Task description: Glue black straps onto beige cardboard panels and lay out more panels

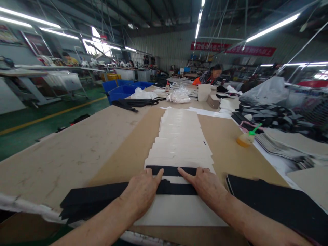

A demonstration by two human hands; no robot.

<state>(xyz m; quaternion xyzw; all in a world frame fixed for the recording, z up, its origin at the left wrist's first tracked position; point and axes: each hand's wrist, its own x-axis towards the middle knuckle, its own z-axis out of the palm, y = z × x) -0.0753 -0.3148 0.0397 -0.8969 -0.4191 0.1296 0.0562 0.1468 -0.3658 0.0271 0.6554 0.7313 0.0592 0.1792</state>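
My left hand (142, 193) and my right hand (206, 186) lie flat on the nearest white card (179, 208) of a long overlapping row of white cards (180, 136). Both hands are open, fingers stretched out. Their fingertips press on a black strip (174, 171) laid across a card. A second black strip (176, 189) runs under both hands. A pile of black strips (89, 200) lies by my left wrist. Another black stack (276, 201) sits beside my right forearm.
A glue bottle with a green nozzle (247, 137) stands to the right on the brown board (225, 136). Grey sheet stacks (287, 143) lie further right. A seated person (211, 76), boxes and plastic bags (179, 95) are at the table's far end. Blue crates (123, 90) stand far left.
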